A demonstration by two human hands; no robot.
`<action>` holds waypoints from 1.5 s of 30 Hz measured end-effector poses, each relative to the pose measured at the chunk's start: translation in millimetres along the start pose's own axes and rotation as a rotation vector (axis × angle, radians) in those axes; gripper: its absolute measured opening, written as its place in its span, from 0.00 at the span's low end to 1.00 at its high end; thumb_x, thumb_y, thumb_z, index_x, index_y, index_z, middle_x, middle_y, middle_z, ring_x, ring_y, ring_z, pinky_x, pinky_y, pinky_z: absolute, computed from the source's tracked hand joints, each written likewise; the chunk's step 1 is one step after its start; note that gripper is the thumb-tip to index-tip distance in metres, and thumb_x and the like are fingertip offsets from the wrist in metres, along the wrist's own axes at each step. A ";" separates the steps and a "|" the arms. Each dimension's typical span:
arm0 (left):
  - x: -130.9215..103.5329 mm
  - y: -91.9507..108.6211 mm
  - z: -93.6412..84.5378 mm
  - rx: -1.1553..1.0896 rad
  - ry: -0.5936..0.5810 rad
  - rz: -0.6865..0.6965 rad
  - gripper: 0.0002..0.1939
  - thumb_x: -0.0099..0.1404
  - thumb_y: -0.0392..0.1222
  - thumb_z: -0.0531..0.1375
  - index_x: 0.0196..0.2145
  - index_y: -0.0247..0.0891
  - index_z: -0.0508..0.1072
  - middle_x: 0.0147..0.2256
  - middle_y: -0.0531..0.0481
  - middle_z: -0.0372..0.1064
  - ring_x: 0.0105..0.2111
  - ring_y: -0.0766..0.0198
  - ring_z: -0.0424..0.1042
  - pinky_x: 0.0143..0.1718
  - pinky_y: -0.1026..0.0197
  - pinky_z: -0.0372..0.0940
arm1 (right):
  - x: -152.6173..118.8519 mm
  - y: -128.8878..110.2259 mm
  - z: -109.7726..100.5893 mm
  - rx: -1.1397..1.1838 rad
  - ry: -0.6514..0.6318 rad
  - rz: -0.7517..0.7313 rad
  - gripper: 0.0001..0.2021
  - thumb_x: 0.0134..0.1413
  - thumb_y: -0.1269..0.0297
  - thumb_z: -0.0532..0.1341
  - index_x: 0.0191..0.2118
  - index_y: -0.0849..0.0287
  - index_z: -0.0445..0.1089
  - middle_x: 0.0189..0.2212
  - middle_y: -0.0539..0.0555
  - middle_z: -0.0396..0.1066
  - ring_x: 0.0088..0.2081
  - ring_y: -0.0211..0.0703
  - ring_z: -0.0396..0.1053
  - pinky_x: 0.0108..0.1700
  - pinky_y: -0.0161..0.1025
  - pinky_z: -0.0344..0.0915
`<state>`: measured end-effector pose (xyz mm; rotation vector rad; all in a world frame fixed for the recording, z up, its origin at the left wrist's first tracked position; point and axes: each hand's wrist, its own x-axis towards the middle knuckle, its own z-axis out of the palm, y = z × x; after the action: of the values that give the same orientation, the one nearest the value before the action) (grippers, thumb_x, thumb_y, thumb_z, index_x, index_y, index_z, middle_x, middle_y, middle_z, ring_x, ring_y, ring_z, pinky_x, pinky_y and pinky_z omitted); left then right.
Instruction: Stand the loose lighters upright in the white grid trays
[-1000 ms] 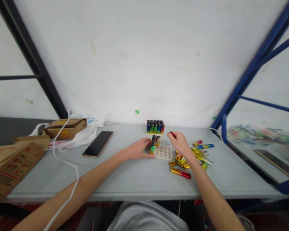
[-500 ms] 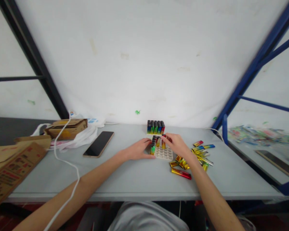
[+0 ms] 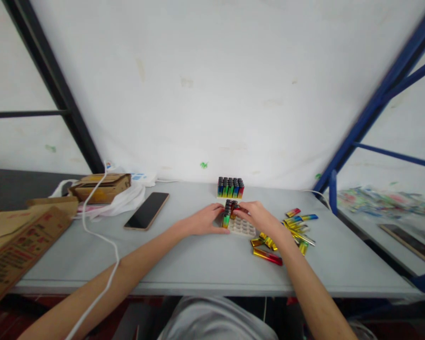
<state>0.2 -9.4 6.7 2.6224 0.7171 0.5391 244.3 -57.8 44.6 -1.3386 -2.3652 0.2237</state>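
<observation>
My left hand (image 3: 209,220) spans the left edge of a white holed tray (image 3: 244,227), its thumb at the near corner and its fingers at the far end. A row of upright black-topped lighters (image 3: 226,219) fills the tray's left side. Over the tray, my right hand (image 3: 255,215) is closed on a red and gold lighter (image 3: 235,211), which it holds upright beside that row. The lighter's lower end is hard to make out. To the right and nearer me lie loose shiny lighters, among them a red and gold one (image 3: 268,256) and a heap (image 3: 293,226) partly behind my right forearm.
A full block of upright lighters (image 3: 230,188) stands behind the tray, near the wall. A phone (image 3: 147,211) lies to the left. Cardboard boxes (image 3: 101,189) and a white plastic bag (image 3: 127,200) are farther left. A white cable (image 3: 113,248) hangs across my left forearm.
My right hand has moved slightly left with the red and gold lighter, bringing it closer to the standing row. My left hand keeps its place at the tray.
</observation>
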 end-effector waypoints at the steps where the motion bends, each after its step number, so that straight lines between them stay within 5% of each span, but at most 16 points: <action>1: -0.1 -0.1 0.0 0.000 0.001 0.004 0.36 0.62 0.62 0.68 0.58 0.34 0.70 0.59 0.34 0.68 0.60 0.41 0.68 0.63 0.45 0.62 | 0.1 -1.1 0.3 -0.002 -0.003 -0.002 0.13 0.71 0.59 0.58 0.39 0.60 0.76 0.33 0.56 0.79 0.31 0.45 0.72 0.36 0.37 0.62; 8: 0.1 -1.3 0.7 -0.004 0.015 0.015 0.37 0.62 0.64 0.67 0.59 0.36 0.70 0.59 0.36 0.68 0.59 0.43 0.68 0.63 0.46 0.63 | -1.7 -13.8 0.4 -0.091 -0.043 0.050 0.15 0.74 0.58 0.55 0.45 0.61 0.75 0.40 0.60 0.80 0.38 0.48 0.75 0.39 0.38 0.63; 13: -0.3 0.9 -1.1 0.010 0.003 0.006 0.37 0.62 0.65 0.66 0.59 0.35 0.70 0.59 0.35 0.68 0.60 0.43 0.67 0.64 0.45 0.61 | -4.3 -9.9 -2.9 -0.212 -0.069 0.175 0.20 0.71 0.50 0.56 0.38 0.59 0.77 0.36 0.59 0.79 0.37 0.49 0.75 0.38 0.38 0.62; 17: -0.5 0.6 -1.8 0.007 0.000 -0.004 0.37 0.63 0.66 0.65 0.58 0.35 0.70 0.60 0.35 0.67 0.60 0.43 0.67 0.65 0.45 0.61 | -10.9 21.8 -20.5 -0.109 -0.074 0.249 0.25 0.72 0.45 0.52 0.42 0.58 0.78 0.35 0.58 0.80 0.38 0.48 0.75 0.41 0.38 0.64; 22: 0.0 -0.3 -1.4 0.026 -0.020 -0.030 0.39 0.62 0.67 0.65 0.58 0.33 0.70 0.60 0.34 0.67 0.61 0.43 0.66 0.66 0.46 0.60 | -36.3 85.2 -40.4 -0.366 0.166 0.706 0.22 0.71 0.54 0.54 0.57 0.65 0.73 0.52 0.71 0.75 0.56 0.57 0.71 0.56 0.45 0.63; 26: 0.1 -0.3 -1.4 0.035 -0.020 -0.018 0.38 0.63 0.68 0.64 0.57 0.35 0.70 0.60 0.35 0.67 0.60 0.44 0.66 0.65 0.46 0.60 | -56.1 120.8 -39.8 -0.389 0.011 0.938 0.27 0.72 0.54 0.52 0.61 0.71 0.71 0.53 0.76 0.73 0.57 0.62 0.71 0.55 0.49 0.65; 29: 0.0 0.5 -1.8 0.056 -0.033 -0.029 0.38 0.63 0.68 0.64 0.57 0.34 0.70 0.60 0.35 0.66 0.61 0.44 0.66 0.66 0.47 0.59 | -57.5 126.7 -34.2 -0.363 -0.102 0.868 0.23 0.71 0.57 0.53 0.54 0.71 0.76 0.50 0.75 0.75 0.53 0.59 0.74 0.54 0.47 0.66; 35: 0.4 2.9 -2.9 0.034 -0.028 -0.035 0.37 0.63 0.66 0.65 0.57 0.34 0.70 0.60 0.35 0.66 0.61 0.43 0.66 0.66 0.46 0.59 | -39.4 107.4 -24.1 -0.321 -0.104 0.605 0.11 0.63 0.69 0.60 0.40 0.66 0.81 0.47 0.67 0.77 0.55 0.50 0.71 0.57 0.37 0.62; 38: 0.6 2.6 -3.2 0.036 -0.032 -0.028 0.36 0.63 0.66 0.66 0.56 0.35 0.71 0.59 0.35 0.67 0.60 0.43 0.67 0.65 0.46 0.60 | -34.3 97.5 -19.7 -0.255 -0.035 0.471 0.10 0.58 0.77 0.62 0.42 0.65 0.80 0.47 0.65 0.76 0.55 0.47 0.70 0.58 0.35 0.62; 41: 0.5 1.5 -2.6 0.030 -0.022 -0.015 0.36 0.63 0.65 0.66 0.57 0.36 0.70 0.59 0.36 0.68 0.60 0.44 0.68 0.65 0.46 0.61 | -31.1 90.7 -15.7 -0.144 0.070 0.447 0.20 0.54 0.80 0.62 0.53 0.65 0.75 0.50 0.64 0.76 0.50 0.45 0.73 0.57 0.40 0.65; 45: 0.4 0.4 -1.3 0.014 -0.010 -0.017 0.37 0.62 0.65 0.66 0.58 0.34 0.70 0.60 0.34 0.67 0.61 0.42 0.67 0.65 0.45 0.60 | -22.5 78.5 -15.9 0.243 0.239 0.435 0.18 0.55 0.70 0.66 0.52 0.61 0.75 0.49 0.61 0.79 0.48 0.49 0.76 0.53 0.46 0.71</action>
<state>0.1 -9.2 8.1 2.6277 0.7418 0.5170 322.7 -36.7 26.7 -1.6385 -1.7698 0.4335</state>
